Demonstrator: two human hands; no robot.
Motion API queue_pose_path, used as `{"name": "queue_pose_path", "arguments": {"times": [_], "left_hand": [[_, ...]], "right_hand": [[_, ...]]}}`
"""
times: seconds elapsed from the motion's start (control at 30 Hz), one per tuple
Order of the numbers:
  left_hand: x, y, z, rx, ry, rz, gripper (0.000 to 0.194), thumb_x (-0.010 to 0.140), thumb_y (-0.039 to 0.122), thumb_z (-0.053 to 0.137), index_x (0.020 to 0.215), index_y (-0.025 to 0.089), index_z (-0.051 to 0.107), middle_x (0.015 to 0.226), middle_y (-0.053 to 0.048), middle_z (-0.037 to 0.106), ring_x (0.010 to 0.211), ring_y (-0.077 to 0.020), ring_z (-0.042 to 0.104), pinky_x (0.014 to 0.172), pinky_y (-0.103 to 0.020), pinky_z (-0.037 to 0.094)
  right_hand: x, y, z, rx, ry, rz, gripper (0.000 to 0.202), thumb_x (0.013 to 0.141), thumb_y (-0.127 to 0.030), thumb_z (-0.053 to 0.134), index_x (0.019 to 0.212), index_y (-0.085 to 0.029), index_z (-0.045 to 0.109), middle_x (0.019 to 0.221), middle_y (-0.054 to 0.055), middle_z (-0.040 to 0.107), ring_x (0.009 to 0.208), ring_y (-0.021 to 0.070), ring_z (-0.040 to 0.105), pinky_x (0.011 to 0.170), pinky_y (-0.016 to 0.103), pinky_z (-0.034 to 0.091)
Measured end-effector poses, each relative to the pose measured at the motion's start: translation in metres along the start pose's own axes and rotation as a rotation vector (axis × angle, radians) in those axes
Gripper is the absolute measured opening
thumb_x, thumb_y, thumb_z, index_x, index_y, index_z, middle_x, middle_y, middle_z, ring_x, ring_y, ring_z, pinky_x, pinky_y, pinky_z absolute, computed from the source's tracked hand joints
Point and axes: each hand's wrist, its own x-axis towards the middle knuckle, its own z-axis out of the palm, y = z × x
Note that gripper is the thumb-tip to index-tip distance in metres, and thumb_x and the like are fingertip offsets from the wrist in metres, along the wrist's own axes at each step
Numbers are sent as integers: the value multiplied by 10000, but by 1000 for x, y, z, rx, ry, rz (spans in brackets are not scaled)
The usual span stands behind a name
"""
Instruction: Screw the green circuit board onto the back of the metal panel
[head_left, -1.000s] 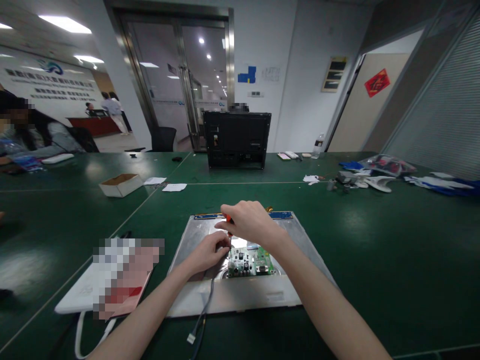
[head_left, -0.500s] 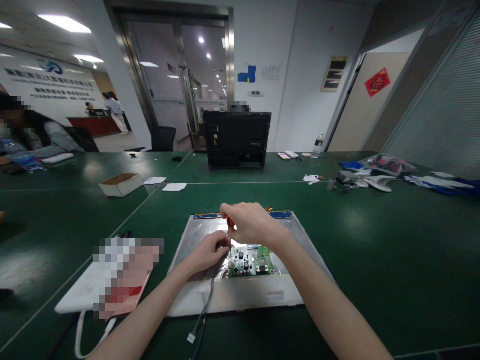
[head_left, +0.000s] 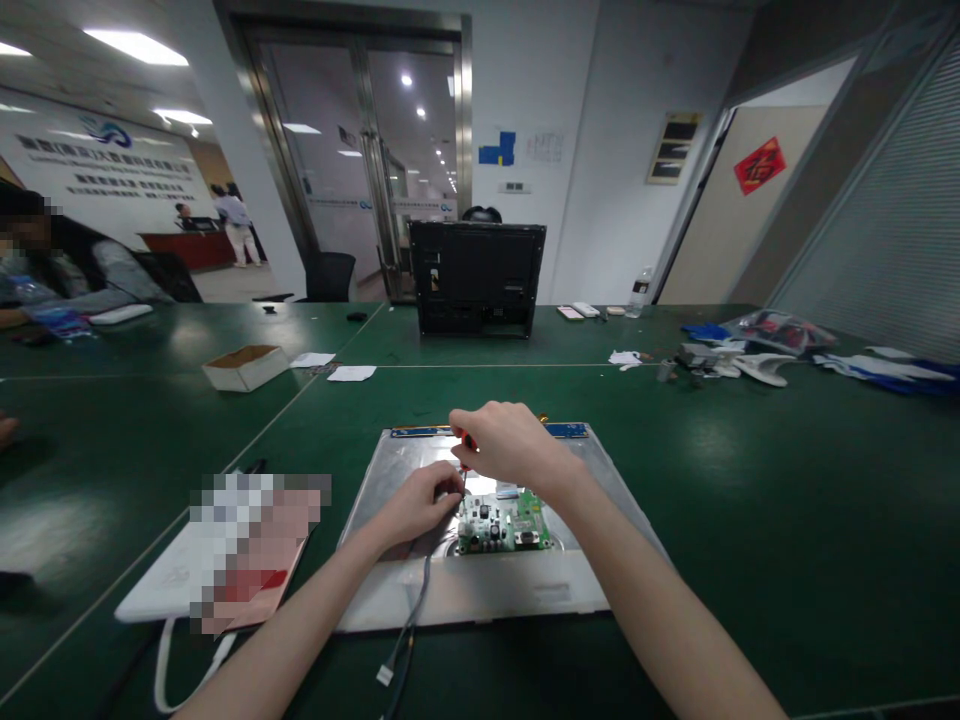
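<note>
My right hand [head_left: 517,445] is closed around the red and black handle of a screwdriver [head_left: 468,442]. Its thin shaft points down to the upper left corner of a green circuit board [head_left: 499,522]. The board lies on the metal back of a flat display panel [head_left: 592,585]. At that same corner, the fingers of my left hand [head_left: 424,500] are pinched near the screwdriver's tip; whatever they hold is hidden. A grey cable [head_left: 420,600] with a white connector [head_left: 385,675] runs from below my left hand over the panel's front edge.
A white device with a pink cover [head_left: 262,560] lies left of the panel. Farther back are an open box [head_left: 246,369], paper slips [head_left: 352,373] and a black monitor casing [head_left: 478,280]. Gloves and small parts [head_left: 720,358] lie at right. A person [head_left: 67,250] sits at far left.
My right hand has shifted slightly and the screwdriver's shaft now shows below it. My left hand stays at the board's corner. The whole view has moved a little.
</note>
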Motion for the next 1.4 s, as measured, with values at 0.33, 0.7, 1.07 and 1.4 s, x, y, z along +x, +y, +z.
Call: {"name": "queue_pose_path", "arguments": {"times": [0.33, 0.7, 1.07, 1.4], "left_hand": [[1, -3, 1, 2, 2, -9, 109, 775, 155, 515, 845, 157, 599, 842, -36, 636, 773, -179, 559, 692, -288, 430], [1, -6, 3, 1, 5, -1, 137, 765, 147, 507, 859, 155, 606, 837, -38, 643, 780, -184, 564, 706, -292, 434], [1, -3, 2, 17, -2, 7, 111, 779, 156, 520, 844, 160, 609, 821, -28, 634, 764, -176, 565, 683, -271, 421], [1, -5, 2, 13, 0, 17, 129, 766, 123, 509, 848, 165, 599, 840, -23, 638, 782, -172, 566, 693, -271, 424]], "right_hand": [[-2, -2, -1, 1, 21, -38, 183, 811, -337, 554, 945, -213, 558, 807, 26, 676, 685, 182, 613, 499, 271, 248], [0, -5, -3, -28, 2, -39, 136, 803, -269, 529, 911, -197, 567, 806, 45, 676, 672, 169, 602, 507, 265, 249], [-2, -5, -5, -31, 36, -1, 331, 860, -503, 492, 807, -196, 605, 758, 48, 673, 687, 194, 616, 523, 280, 273], [-2, -3, -2, -1, 28, -35, 115, 808, -239, 515, 895, -193, 574, 805, 35, 675, 666, 160, 590, 496, 281, 215]]}}
